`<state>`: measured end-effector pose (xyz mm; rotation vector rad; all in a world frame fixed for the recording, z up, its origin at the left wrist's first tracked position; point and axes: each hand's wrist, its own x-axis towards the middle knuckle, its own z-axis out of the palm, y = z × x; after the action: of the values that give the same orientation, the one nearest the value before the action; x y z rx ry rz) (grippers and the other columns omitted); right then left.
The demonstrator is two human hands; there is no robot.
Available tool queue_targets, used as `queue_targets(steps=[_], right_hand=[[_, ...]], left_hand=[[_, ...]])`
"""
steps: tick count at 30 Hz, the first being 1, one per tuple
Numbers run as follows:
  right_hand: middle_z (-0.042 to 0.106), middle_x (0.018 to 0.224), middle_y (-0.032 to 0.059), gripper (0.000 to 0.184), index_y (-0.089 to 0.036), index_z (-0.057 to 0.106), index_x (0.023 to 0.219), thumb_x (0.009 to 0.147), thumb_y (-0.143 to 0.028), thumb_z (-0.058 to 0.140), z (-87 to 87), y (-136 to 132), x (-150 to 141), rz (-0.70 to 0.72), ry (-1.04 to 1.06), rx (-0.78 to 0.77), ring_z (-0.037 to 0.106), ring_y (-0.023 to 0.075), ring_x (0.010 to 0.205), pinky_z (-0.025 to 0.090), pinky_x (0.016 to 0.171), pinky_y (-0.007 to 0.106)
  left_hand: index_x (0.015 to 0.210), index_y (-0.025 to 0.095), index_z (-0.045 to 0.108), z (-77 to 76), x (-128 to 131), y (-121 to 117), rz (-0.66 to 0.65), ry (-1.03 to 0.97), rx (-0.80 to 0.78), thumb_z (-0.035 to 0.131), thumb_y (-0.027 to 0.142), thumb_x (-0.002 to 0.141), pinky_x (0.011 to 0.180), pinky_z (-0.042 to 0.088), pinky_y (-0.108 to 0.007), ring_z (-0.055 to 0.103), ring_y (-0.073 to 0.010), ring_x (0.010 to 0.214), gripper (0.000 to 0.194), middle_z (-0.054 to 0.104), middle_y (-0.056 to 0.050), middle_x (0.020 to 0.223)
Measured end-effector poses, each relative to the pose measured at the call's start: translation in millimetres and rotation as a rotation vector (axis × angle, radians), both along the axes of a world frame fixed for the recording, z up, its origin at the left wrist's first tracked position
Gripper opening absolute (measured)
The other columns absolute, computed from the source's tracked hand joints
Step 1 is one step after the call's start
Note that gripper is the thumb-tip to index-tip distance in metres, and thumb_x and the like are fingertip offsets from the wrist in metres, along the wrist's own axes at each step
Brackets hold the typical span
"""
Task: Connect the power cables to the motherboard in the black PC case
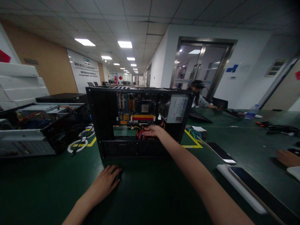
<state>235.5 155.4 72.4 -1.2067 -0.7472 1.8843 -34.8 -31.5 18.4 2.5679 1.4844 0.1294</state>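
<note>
An open black computer case (140, 147) stands upright in front of me. A motherboard (138, 107) with a bare metal square on its processor socket and red and yellow memory slots is mounted inside it. At the upper right of the case sits a power supply (174, 107) with a fan. My right hand (152, 131) reaches into the lower opening, its fingers closed around a bundle of coloured power cables (140, 133). The fingertips are partly hidden by the cables. Resting on the table just before the case, my left hand (107, 179) has its fingers stretched out and holds nothing.
Another opened computer case (44, 125) lies at left, beside white coiled cables (78, 145). At right lie a phone (220, 152) and a long white-edged device (241, 187). A bottle (252, 112) and a seated person (199, 97) are farther back; another person's hand (288, 158) shows at the right edge.
</note>
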Motion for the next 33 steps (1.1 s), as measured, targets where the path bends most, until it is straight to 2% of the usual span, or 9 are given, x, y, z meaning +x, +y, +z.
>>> queue_targets(steps=[9, 15, 23, 27, 33], right_hand=[[0.053, 0.092, 0.0139, 0.014, -0.008, 0.04, 0.087, 0.081, 0.001, 0.032, -0.9, 6.0, -0.8, -0.051, 0.042, -0.016, 0.059, 0.0213, 0.09, 0.053, 0.066, 0.035], [0.054, 0.089, 0.0113, 0.015, -0.009, 0.04, 0.089, 0.08, 0.002, 0.033, -1.4, 7.4, -1.4, -0.081, 0.017, -0.027, 0.06, 0.0202, 0.088, 0.053, 0.069, 0.037], [0.054, 0.09, 0.0133, 0.016, -0.009, 0.04, 0.089, 0.08, 0.001, 0.031, 3.2, 3.5, -3.2, -0.088, -0.017, -0.017, 0.06, 0.0198, 0.085, 0.054, 0.062, 0.034], [0.054, 0.09, 0.0145, 0.012, -0.009, 0.041, 0.086, 0.079, -0.002, 0.034, 4.1, 3.4, -2.0, -0.071, -0.048, -0.046, 0.06, 0.02, 0.084, 0.053, 0.061, 0.032], [0.055, 0.076, 0.0083, 0.007, -0.011, 0.044, 0.081, 0.078, -0.009, 0.038, 1.6, 3.8, -0.6, 0.001, -0.057, 0.008, 0.062, 0.0175, 0.074, 0.053, 0.06, 0.029]], left_hand=[[0.118, 0.025, 0.045, -1.1, -1.7, -0.8, 0.012, -0.011, -0.015, 0.038, 0.038, 0.081, 0.089, 0.036, -0.042, 0.043, -0.0261, 0.109, 0.04, 0.046, -0.007, 0.119], [0.118, 0.026, 0.045, -6.2, -2.7, 1.9, 0.0, -0.042, -0.018, 0.037, 0.038, 0.082, 0.091, 0.034, -0.04, 0.044, -0.0236, 0.107, 0.039, 0.046, -0.005, 0.119], [0.118, 0.025, 0.045, -2.3, -0.4, -0.1, -0.001, -0.03, -0.003, 0.037, 0.037, 0.081, 0.091, 0.034, -0.042, 0.043, -0.0254, 0.108, 0.039, 0.046, -0.006, 0.119], [0.117, 0.025, 0.045, -1.9, -0.8, 0.0, 0.003, -0.024, 0.008, 0.038, 0.037, 0.081, 0.091, 0.035, -0.042, 0.044, -0.026, 0.108, 0.039, 0.047, -0.006, 0.118], [0.119, 0.024, 0.044, -2.6, -1.4, 0.6, -0.005, 0.006, -0.001, 0.036, 0.036, 0.082, 0.092, 0.034, -0.041, 0.044, -0.0246, 0.109, 0.039, 0.046, -0.006, 0.12]])
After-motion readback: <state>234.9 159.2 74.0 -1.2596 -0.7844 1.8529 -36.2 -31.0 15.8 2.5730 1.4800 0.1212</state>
